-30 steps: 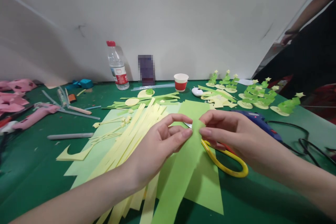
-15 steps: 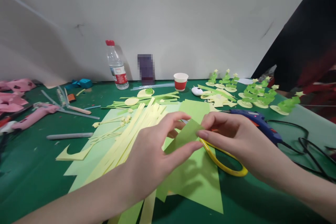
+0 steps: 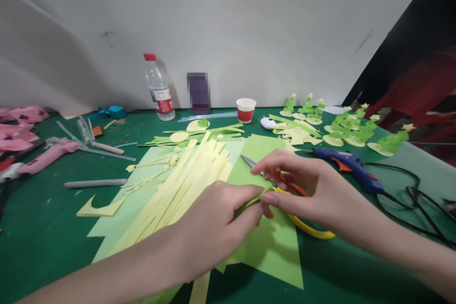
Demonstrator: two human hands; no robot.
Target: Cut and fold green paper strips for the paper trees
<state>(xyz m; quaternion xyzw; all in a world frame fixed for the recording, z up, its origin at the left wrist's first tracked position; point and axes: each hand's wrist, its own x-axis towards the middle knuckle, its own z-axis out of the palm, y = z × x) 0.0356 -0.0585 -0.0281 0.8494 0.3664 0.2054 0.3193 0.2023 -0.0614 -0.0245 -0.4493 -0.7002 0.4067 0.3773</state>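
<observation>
My left hand point(image 3: 223, 228) is closed on a small piece of green paper point(image 3: 252, 199), which is folded over and mostly hidden by the fingers. My right hand point(image 3: 299, 175) meets it from the other side, its thumb on the paper's edge and its index finger raised apart; the grip beneath the thumb is partly hidden. Under the right hand lie scissors point(image 3: 309, 232) with yellow handles, blades pointing away to the left. A larger green sheet point(image 3: 274, 261) is spread below both hands. Pale yellow paper strips point(image 3: 178, 194) lie in a bundle beside my left hand.
A blue glue gun point(image 3: 349, 164) with a black cable lies at right, below several green paper trees point(image 3: 356, 128). Behind stand a bottle point(image 3: 160, 92) and a paper cup point(image 3: 245, 111). At left are a pink glue gun point(image 3: 50, 156) and a grey pen-like stick point(image 3: 94, 184).
The green paper piece, held up flat before, is now folded down between my hands. My left hand has closed around it and lowered; my right index finger has lifted off, exposing the scissor blades.
</observation>
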